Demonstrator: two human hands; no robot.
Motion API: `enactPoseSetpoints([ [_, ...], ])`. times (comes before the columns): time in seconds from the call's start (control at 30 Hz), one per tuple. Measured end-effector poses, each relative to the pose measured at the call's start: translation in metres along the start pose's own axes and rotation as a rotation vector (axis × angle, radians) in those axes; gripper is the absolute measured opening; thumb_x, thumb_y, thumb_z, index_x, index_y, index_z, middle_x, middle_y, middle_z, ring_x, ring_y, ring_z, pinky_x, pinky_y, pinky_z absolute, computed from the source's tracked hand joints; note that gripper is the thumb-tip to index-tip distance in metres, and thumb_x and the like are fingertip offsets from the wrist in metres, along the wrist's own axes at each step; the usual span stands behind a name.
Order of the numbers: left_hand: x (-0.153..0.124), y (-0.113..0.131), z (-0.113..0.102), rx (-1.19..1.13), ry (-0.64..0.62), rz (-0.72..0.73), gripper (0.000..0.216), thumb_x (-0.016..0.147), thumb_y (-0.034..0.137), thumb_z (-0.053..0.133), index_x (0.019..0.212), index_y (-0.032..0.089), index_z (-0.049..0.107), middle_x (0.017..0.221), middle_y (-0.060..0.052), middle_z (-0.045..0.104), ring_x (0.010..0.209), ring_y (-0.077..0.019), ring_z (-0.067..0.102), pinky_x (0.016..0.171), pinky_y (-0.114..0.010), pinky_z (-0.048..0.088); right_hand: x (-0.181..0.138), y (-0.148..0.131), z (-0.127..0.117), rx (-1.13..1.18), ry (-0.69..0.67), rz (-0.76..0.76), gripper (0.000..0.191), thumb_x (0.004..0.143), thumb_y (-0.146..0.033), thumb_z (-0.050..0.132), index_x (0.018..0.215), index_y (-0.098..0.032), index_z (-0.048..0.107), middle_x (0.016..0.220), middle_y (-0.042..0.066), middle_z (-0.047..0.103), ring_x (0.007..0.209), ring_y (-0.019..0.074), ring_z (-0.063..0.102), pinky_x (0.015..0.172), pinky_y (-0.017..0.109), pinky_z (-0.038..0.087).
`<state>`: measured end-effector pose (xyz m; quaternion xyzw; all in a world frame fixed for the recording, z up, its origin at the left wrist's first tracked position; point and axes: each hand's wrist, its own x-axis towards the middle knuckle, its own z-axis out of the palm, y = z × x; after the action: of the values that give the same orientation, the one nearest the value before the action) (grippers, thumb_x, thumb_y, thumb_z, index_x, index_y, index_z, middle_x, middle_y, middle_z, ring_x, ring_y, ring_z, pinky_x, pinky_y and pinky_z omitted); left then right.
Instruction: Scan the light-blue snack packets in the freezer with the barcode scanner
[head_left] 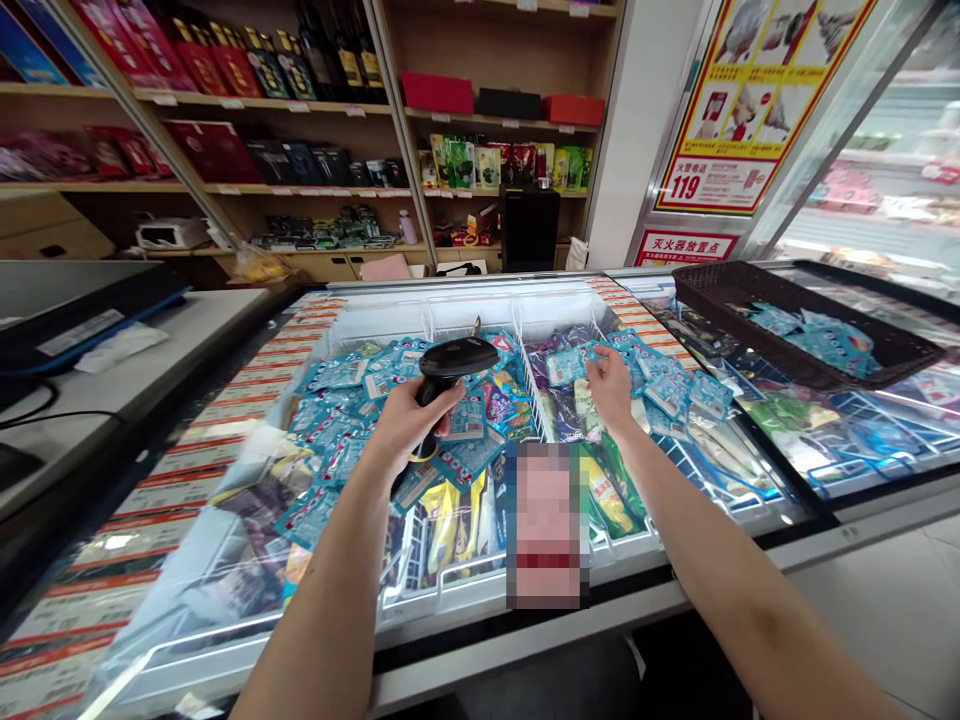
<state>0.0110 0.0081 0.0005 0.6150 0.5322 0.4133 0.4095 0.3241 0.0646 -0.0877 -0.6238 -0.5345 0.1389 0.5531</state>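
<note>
My left hand (415, 422) is wrapped around the handle of a black barcode scanner (459, 356), its head pointing right. On the right, my right hand (609, 384) has its thumb and fingers pinched at the edge of a small blue packet (564, 367), whose barcode side faces up. Many more blue packets (345, 440) lie spread over the freezer's glass top, left of and below the scanner. Another loose group of blue packets (666, 388) lies just right of my right hand. My fingertips partly cover the held packet's right end.
A dark brown basket (810, 350) with blue packets stands on the glass at right. Price labels (142, 545) run along the freezer's left side. Wrapped ice creams (457, 515) show beneath the glass. A counter (187, 345) with cables is at left; stocked shelves (495, 115) stand behind.
</note>
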Motion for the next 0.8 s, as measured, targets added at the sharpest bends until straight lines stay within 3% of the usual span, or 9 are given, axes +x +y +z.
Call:
enactPoseSetpoints([
  [0.13,0.002,-0.001,-0.004,-0.118,0.113,0.017,0.034,0.074,0.046,0.073,0.081,0.016,0.061,0.059,0.001,0.057,0.043,-0.0094,0.049,0.044,-0.023,0.037,-0.002,-0.007,-0.007,-0.363,0.072,-0.135,0.034,0.089,-0.024,0.047,0.118,-0.012,0.06,0.123,0.02,0.06,0.119,0.0338,0.052,0.1,0.051,0.041],
  [0.23,0.005,-0.004,-0.007,-0.166,0.152,0.002,0.032,0.072,0.043,0.074,0.08,0.016,0.061,0.061,0.001,0.057,0.042,-0.0092,0.05,0.041,-0.022,0.037,-0.005,-0.017,-0.008,-0.486,0.023,-0.211,0.032,0.09,-0.026,0.052,0.116,-0.013,0.065,0.138,0.02,0.052,0.13,0.0372,0.041,0.106,0.055,0.034],
  [0.37,0.008,-0.008,-0.008,-0.203,0.178,-0.003,0.032,0.071,0.044,0.074,0.081,0.016,0.061,0.062,0.001,0.058,0.042,-0.0092,0.05,0.041,-0.023,0.039,-0.015,-0.04,0.001,-0.303,-0.361,-0.426,0.035,0.097,-0.034,0.047,0.124,-0.02,0.064,0.13,0.01,0.064,0.124,0.0282,0.052,0.108,0.048,0.037],
  [0.5,0.006,-0.006,-0.007,-0.203,0.238,-0.004,0.034,0.07,0.045,0.075,0.079,0.016,0.061,0.063,0.001,0.058,0.042,-0.0089,0.05,0.041,-0.022,0.039,-0.027,-0.062,0.016,-0.104,-0.746,-0.622,0.038,0.101,-0.041,0.042,0.13,-0.025,0.061,0.135,0.005,0.063,0.125,0.0222,0.054,0.108,0.042,0.04],
  [0.7,0.004,-0.003,-0.009,-0.249,0.292,-0.007,0.034,0.069,0.045,0.075,0.08,0.016,0.061,0.063,0.001,0.057,0.042,-0.0087,0.05,0.039,-0.022,0.038,-0.031,-0.082,0.034,-0.09,-0.904,-0.711,0.044,0.101,-0.047,0.042,0.136,-0.025,0.057,0.14,0.006,0.059,0.129,0.0234,0.053,0.109,0.045,0.04],
  [0.8,0.007,-0.009,-0.013,-0.257,0.288,0.005,0.035,0.069,0.046,0.076,0.079,0.016,0.061,0.064,0.001,0.058,0.042,-0.0098,0.052,0.039,-0.023,0.039,-0.032,-0.094,0.043,-0.157,-0.954,-0.746,0.059,0.093,-0.06,0.049,0.14,-0.025,0.053,0.143,0.008,0.056,0.131,0.0259,0.05,0.109,0.045,0.04],
])
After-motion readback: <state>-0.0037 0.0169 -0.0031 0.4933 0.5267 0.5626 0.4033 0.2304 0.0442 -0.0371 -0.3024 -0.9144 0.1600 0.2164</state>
